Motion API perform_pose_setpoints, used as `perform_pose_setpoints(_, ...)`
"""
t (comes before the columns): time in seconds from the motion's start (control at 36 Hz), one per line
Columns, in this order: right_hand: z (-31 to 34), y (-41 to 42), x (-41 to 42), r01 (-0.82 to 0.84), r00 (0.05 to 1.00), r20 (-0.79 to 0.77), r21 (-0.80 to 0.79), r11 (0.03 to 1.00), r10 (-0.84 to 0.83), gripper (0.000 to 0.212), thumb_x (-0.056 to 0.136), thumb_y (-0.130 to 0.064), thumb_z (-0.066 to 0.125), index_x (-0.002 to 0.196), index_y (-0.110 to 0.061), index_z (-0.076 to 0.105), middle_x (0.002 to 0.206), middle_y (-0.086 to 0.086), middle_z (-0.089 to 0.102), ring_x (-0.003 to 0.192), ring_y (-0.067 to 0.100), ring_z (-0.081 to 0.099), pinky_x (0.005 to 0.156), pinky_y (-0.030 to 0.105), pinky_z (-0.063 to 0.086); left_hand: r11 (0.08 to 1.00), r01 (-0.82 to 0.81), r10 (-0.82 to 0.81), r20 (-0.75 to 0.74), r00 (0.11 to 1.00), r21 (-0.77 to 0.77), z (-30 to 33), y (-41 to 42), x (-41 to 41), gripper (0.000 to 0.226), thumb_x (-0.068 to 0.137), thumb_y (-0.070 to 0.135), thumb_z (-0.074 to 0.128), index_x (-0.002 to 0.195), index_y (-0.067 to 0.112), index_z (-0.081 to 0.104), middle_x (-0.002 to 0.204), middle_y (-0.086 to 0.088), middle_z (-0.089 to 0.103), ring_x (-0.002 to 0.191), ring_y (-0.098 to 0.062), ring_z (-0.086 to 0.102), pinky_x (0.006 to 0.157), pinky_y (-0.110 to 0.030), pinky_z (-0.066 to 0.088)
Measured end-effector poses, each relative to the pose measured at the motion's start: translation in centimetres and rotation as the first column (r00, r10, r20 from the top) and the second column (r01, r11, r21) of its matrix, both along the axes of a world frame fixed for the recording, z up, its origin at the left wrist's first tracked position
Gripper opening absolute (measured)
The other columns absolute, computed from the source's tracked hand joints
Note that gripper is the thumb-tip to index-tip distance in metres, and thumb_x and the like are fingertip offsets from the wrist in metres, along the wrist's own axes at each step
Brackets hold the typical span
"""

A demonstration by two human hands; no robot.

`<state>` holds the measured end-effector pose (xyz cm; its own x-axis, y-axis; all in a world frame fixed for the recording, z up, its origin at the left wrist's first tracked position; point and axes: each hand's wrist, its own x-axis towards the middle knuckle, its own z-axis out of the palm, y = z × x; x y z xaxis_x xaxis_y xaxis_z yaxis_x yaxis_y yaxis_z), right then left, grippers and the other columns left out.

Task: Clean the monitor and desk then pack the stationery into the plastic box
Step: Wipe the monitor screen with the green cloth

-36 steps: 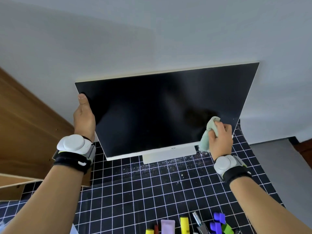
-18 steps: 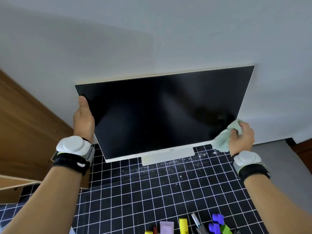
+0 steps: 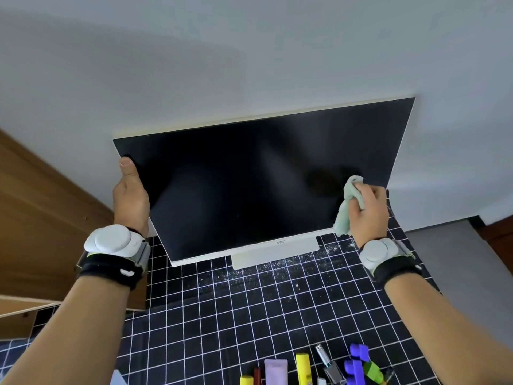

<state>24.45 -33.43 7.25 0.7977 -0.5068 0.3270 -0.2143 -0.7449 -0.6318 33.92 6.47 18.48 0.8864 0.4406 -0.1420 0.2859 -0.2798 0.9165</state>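
Observation:
A white-framed monitor (image 3: 249,184) with a dark screen stands on the black grid-patterned desk mat (image 3: 222,315). My left hand (image 3: 130,198) grips the monitor's left edge, thumb on the screen. My right hand (image 3: 367,212) holds a crumpled pale green cloth (image 3: 349,204) against the lower right part of the screen. Stationery lies at the near edge: a yellow highlighter (image 3: 304,368), a lilac tube (image 3: 276,372), a clear pen (image 3: 329,364) and purple clips (image 3: 356,362). The plastic box is out of view.
White specks of dust (image 3: 277,269) are scattered on the mat below the monitor stand (image 3: 274,254). A wooden panel (image 3: 41,218) rises at the left. A grey wall stands behind the monitor, and grey floor (image 3: 458,259) shows at the right.
My right hand swung the cloth from the lower right screen out to the monitor's right bottom corner, then back up onto the screen near the right edge. The left hand kept its grip.

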Motion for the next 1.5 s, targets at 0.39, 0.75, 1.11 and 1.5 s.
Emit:
perform_pose_setpoints(0.39,-1.8,-7.1,-1.7,0.413,0.910,-0.125,0.188,0.891,-0.396,0.039,0.085,-0.016,0.042,0.119,-0.008,0.059,0.107,0.028,0.059,0.095,0.044,0.059,0.078,0.039,0.045,0.999,-0.041,0.040,-0.014,0.999,-0.025,0.2,0.0,0.1,0.082,0.098,0.070,0.020,0.145,0.009,0.047,0.146,-0.004,0.049,0.134,-0.022,0.045,0.115,-0.031,0.030)
perform_pose_setpoints(0.75,-4.0,3.9,-3.9,-0.205,0.976,-0.063,0.073,0.976,0.209,0.039,0.086,-0.001,0.065,0.123,-0.013,0.061,0.110,0.006,0.055,0.094,0.016,0.053,0.081,0.023,0.039,0.999,-0.044,0.044,0.037,0.998,-0.007,0.2,-0.6,-0.2,0.074,0.103,0.061,0.018,0.141,0.007,0.050,0.122,-0.005,0.052,0.113,-0.020,0.048,0.093,-0.020,0.028)
perform_pose_setpoints(1.11,-4.9,2.4,-2.9,-0.002,0.988,-0.155,0.088,0.996,0.016,0.038,0.088,-0.009,0.065,0.124,-0.015,0.057,0.114,0.011,0.050,0.083,0.020,0.049,0.071,0.029,0.041,0.999,-0.041,0.042,0.019,0.999,-0.031,0.4,-0.7,-0.4,0.063,0.101,0.063,0.020,0.111,0.018,0.062,0.101,0.000,0.056,0.091,-0.015,0.052,0.090,-0.026,0.036)
perform_pose_setpoints(1.5,-4.2,-6.1,-3.0,0.298,0.951,-0.150,0.217,0.929,-0.270,0.027,0.086,-0.008,0.056,0.112,-0.015,0.058,0.103,0.011,0.066,0.098,0.036,0.061,0.080,0.031,0.044,0.996,-0.047,0.048,0.018,0.999,-0.080,0.3,-0.6,-0.1,0.075,0.099,0.068,0.022,0.140,0.013,0.053,0.123,0.004,0.054,0.115,-0.015,0.050,0.106,-0.028,0.037)
